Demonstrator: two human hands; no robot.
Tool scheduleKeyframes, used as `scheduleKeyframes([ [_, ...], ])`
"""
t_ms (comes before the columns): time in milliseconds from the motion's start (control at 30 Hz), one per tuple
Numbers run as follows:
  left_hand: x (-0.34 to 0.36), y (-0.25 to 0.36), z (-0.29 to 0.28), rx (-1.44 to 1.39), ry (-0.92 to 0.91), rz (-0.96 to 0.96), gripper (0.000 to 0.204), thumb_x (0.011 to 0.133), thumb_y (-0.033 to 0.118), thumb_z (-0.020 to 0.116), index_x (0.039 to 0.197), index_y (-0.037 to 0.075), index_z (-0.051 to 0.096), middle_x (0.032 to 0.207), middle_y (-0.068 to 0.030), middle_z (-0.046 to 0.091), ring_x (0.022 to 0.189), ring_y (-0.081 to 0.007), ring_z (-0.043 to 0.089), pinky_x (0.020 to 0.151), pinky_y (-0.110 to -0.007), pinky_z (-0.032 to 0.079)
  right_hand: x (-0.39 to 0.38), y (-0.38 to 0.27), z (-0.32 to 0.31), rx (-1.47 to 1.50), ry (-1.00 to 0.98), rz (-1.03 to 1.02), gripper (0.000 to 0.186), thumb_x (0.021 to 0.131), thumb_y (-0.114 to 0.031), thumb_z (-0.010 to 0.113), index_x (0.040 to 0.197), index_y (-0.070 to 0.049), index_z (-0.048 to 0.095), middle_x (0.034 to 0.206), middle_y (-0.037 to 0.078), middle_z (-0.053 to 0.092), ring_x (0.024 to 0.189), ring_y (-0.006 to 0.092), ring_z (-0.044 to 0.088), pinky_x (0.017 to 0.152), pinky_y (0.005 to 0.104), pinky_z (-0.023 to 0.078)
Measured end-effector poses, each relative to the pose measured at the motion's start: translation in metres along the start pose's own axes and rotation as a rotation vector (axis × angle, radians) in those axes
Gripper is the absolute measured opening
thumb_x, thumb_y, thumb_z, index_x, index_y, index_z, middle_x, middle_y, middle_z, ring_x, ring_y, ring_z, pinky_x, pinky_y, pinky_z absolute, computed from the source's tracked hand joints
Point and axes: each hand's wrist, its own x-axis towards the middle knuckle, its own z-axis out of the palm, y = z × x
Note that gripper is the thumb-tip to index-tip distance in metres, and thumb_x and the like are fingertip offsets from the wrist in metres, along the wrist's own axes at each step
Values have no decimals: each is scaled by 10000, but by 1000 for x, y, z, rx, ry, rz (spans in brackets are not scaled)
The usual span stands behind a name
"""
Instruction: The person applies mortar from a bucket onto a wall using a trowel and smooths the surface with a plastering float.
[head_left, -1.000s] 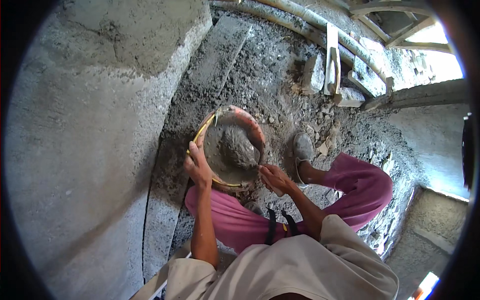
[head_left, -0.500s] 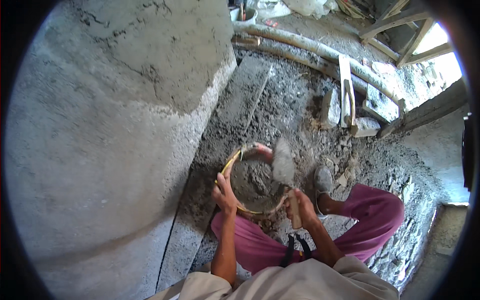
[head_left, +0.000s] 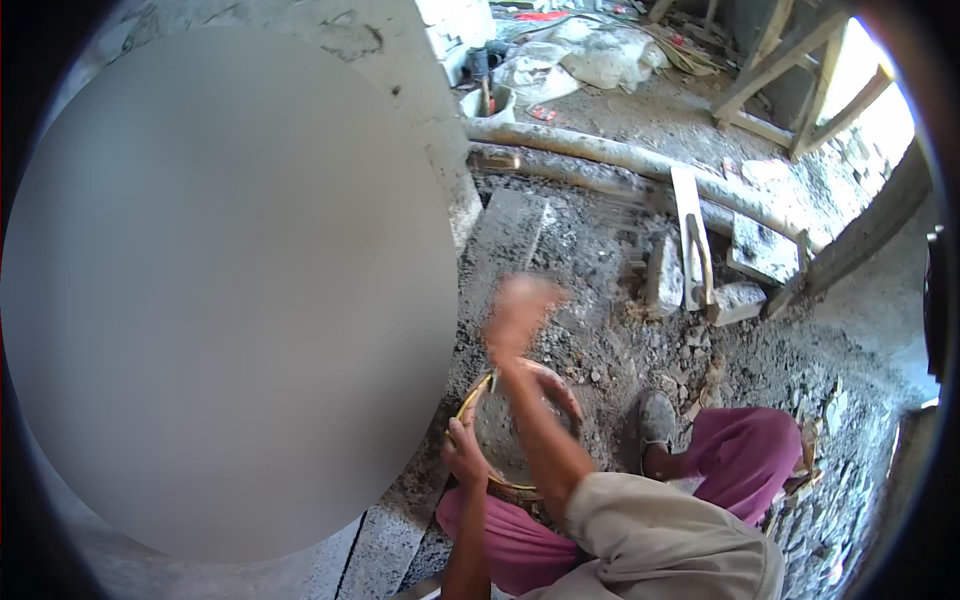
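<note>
My left hand is closed on the left rim of a round bucket with a yellow and reddish edge. Wet grey mortar lies inside it. My right arm crosses over the bucket, and my right hand is beyond its far rim, strongly smeared by motion. The fist looks closed round the trowel it held in the earlier frame. The trowel itself is only a faint grey streak, if visible at all. A large blurred grey oval hides most of the wall on the left.
Long pipes cross the ground ahead. A wooden board leans on them beside concrete blocks. Rubble surrounds my shoe. A white bucket holding tools and plastic sheeting lie farther back; a timber frame stands at right.
My right hand has swung from the bucket's near right side to beyond its far rim. My left hand stays on the rim. The view has tilted up, showing more ground ahead.
</note>
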Motion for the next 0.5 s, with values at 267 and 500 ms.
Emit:
scheduleKeyframes([
  [267, -16, 8, -21, 102, -92, -40, 688, 879, 588, 581, 1155, -38, 646, 1089, -269, 653, 1002, -409, 635, 863, -471, 484, -172, -198, 3, 827, -1213, 152, 498, 925, -225, 643, 1327, -29, 423, 993, 195, 623, 871, 318, 654, 785, 399, 533],
  [500, 1, 4, -7, 181, 80, 199, 469, 1004, 372, 504, 1008, -61, 682, 807, -260, 667, 726, -352, 674, 643, -429, 497, -37, -10, -177, -854, -941, 21, 369, 941, -257, 580, 1233, -44, 506, 935, 247, 668, 815, 430, 652, 730, 511, 509],
])
